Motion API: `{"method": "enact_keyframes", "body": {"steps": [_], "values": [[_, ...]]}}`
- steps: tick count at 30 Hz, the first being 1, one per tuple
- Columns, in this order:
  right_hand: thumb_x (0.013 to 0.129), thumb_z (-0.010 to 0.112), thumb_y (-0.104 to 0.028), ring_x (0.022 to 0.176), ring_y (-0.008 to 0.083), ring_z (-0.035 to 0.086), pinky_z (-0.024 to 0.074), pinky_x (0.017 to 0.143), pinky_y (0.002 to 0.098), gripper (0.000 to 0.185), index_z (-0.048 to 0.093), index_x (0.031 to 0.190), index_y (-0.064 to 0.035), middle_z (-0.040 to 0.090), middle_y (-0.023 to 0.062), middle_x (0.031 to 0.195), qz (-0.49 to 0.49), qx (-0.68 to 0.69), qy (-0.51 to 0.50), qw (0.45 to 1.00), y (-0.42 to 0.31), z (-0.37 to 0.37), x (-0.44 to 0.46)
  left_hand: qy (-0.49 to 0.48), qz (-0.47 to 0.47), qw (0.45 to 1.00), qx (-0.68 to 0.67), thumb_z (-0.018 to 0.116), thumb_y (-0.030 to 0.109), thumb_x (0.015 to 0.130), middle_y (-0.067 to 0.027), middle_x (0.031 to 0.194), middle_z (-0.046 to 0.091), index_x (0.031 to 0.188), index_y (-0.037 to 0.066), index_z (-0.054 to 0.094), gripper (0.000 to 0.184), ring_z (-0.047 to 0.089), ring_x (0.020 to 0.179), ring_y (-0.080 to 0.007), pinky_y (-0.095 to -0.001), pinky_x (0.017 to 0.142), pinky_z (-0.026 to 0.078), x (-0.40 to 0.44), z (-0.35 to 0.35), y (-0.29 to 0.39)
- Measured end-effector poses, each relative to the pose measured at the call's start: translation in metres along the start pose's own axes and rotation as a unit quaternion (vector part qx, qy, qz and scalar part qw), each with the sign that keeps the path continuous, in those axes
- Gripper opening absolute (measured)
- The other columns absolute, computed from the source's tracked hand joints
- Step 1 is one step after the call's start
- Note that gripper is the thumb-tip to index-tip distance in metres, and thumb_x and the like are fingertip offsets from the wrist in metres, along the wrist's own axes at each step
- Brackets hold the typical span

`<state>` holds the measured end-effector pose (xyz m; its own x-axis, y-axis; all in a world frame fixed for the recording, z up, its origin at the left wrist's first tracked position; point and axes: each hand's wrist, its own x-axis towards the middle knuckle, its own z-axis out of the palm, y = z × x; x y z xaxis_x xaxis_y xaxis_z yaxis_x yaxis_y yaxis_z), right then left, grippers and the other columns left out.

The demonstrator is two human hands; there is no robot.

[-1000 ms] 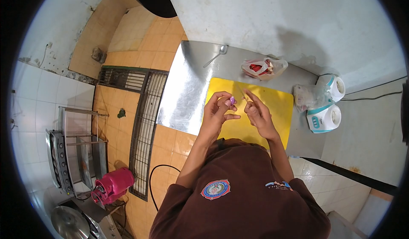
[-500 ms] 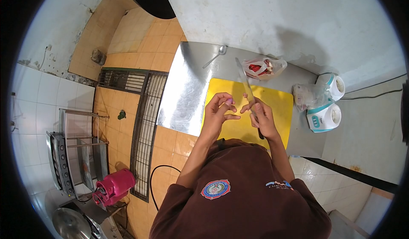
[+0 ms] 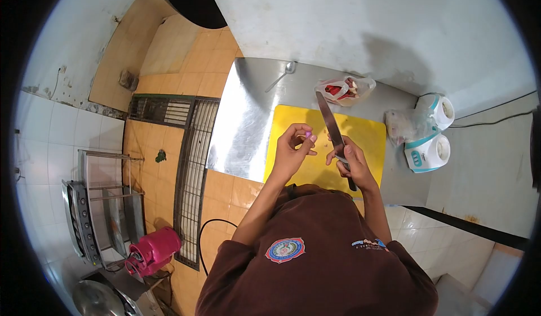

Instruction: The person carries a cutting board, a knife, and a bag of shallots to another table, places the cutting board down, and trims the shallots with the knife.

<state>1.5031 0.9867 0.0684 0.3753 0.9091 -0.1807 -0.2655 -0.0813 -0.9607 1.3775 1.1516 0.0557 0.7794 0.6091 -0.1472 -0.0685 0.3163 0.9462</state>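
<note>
My left hand [image 3: 291,151] pinches a small purple shallot [image 3: 308,134] between thumb and fingertips, above the left part of the yellow cutting board [image 3: 369,138]. My right hand [image 3: 356,164] is closed round a long kitchen knife [image 3: 330,120] near its handle. The blade slants up and away to the left, its flat side facing me, and its tip ends near the plastic bag [image 3: 363,86]. The knife and the shallot are apart. Tiny bits lie on the board between my hands.
Red chillies [image 3: 333,90] and pale pieces show inside the bag behind the board. A spoon [image 3: 289,69] lies at the back left of the steel table [image 3: 225,141]. To the right stand white-and-teal appliance bases [image 3: 431,155] and another plastic bag [image 3: 397,127]. A pink gas cylinder [image 3: 158,248] stands on the floor.
The knife has turned so its flat side shows, and its handle end has shifted slightly right and nearer me. The small piece by my right fingertips no longer shows there. My left fingers have closed in more.
</note>
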Motion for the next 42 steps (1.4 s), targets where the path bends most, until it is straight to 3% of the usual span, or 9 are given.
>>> {"method": "enact_keyframes", "body": {"steps": [2,7,11,17,23,26,29,32,42], "values": [[0.107,0.034,-0.052,0.043,0.0026,0.03,0.0277,0.044,0.0182,0.061,0.041,0.141,-0.0018,0.063,0.0116,0.088,0.003,-0.011,0.007,1.0,-0.002,0.002,-0.002,-0.02,-0.003,1.0,0.003,0.07,0.004,0.092,-0.0016,0.098,0.056,0.111,0.001,0.06,0.022,0.061,0.083,-0.0098,-0.0255,0.065,0.06,-0.002,0.004,0.005],[0.107,0.034,-0.052,0.044,0.0035,0.032,0.0288,0.044,0.0195,0.061,0.041,0.142,-0.0033,0.063,0.0113,0.087,0.006,0.035,-0.026,0.999,0.001,0.005,-0.001,-0.108,0.016,0.993,0.054,0.066,0.008,0.096,-0.0027,0.095,0.059,0.111,0.003,0.062,0.017,0.063,0.083,-0.01,-0.0242,0.067,0.059,-0.002,0.007,-0.002],[0.108,0.035,-0.049,0.046,0.0027,0.031,0.0272,0.046,0.0186,0.061,0.035,0.151,-0.0068,0.064,0.0113,0.086,0.011,0.044,-0.029,0.999,-0.001,0.007,0.0,-0.105,0.002,0.994,0.039,0.062,0.012,0.099,-0.0039,0.092,0.063,0.11,0.002,0.063,0.015,0.063,0.08,-0.0095,-0.0252,0.066,0.06,-0.001,0.003,-0.006],[0.108,0.036,-0.044,0.046,0.0016,0.029,0.0257,0.045,0.018,0.056,0.036,0.151,-0.0078,0.063,0.0092,0.084,0.007,0.014,0.005,1.0,0.005,0.002,0.0,-0.086,-0.035,0.994,0.064,0.061,0.012,0.1,-0.0067,0.099,0.065,0.117,0.001,0.065,0.021,0.063,0.084,-0.012,-0.0281,0.072,0.061,-0.001,0.001,-0.002],[0.105,0.047,-0.031,0.073,0.0087,0.053,0.0422,0.067,0.0254,0.053,0.041,0.149,-0.0033,0.06,0.0055,0.086,-0.035,-0.083,0.007,0.996,0.006,0.006,0.004,-0.075,-0.047,0.995,-0.036,0.062,0.012,0.1,-0.0112,0.107,0.071,0.122,0.0,0.063,0.025,0.068,0.088,-0.0144,-0.0285,0.074,0.061,-0.002,-0.004,-0.006],[0.104,0.051,-0.027,0.087,0.0131,0.056,0.0445,0.079,0.0305,0.053,0.042,0.149,-0.0006,0.059,0.0051,0.087,-0.057,-0.105,0.009,0.993,0.003,0.009,0.006,-0.071,-0.065,0.994,-0.043,0.061,0.012,0.1,-0.011,0.109,0.07,0.126,0.0,0.061,0.028,0.068,0.09,-0.0148,-0.0293,0.075,0.061,-0.005,-0.005,0.006],[0.104,0.049,-0.04,0.076,0.0082,0.051,0.0353,0.059,0.0212,0.059,0.044,0.148,-0.0008,0.055,0.0027,0.084,-0.099,-0.138,0.012,0.985,0.004,0.011,0.008,-0.071,-0.098,0.992,-0.045,0.062,0.009,0.099,-0.0117,0.113,0.068,0.121,0.0,0.064,0.024,0.066,0.094,-0.0162,-0.0298,0.074,0.062,-0.005,-0.008,0.005],[0.103,0.052,-0.022,0.086,0.0144,0.056,0.046,0.082,0.031,0.049,0.047,0.146,-0.0003,0.062,0.0072,0.093,-0.094,-0.134,-0.002,0.987,0.005,0.012,0.01,-0.068,-0.107,0.989,-0.072,0.063,0.009,0.098,-0.0096,0.11,0.068,0.118,-0.001,0.064,0.022,0.065,0.095,-0.0151,-0.0308,0.074,0.062,-0.008,-0.006,0.009],[0.104,0.053,-0.028,0.085,0.0128,0.053,0.0459,0.084,0.0296,0.048,0.052,0.144,-0.0023,0.06,0.0038,0.093,-0.086,-0.116,-0.001,0.989,0.001,0.015,0.009,-0.046,-0.093,0.991,-0.086,0.067,0.012,0.096,-0.0055,0.102,0.07,0.114,0.001,0.069,0.021,0.065,0.091,-0.0119,-0.0296,0.075,0.063,-0.009,-0.01,0.004]]}}
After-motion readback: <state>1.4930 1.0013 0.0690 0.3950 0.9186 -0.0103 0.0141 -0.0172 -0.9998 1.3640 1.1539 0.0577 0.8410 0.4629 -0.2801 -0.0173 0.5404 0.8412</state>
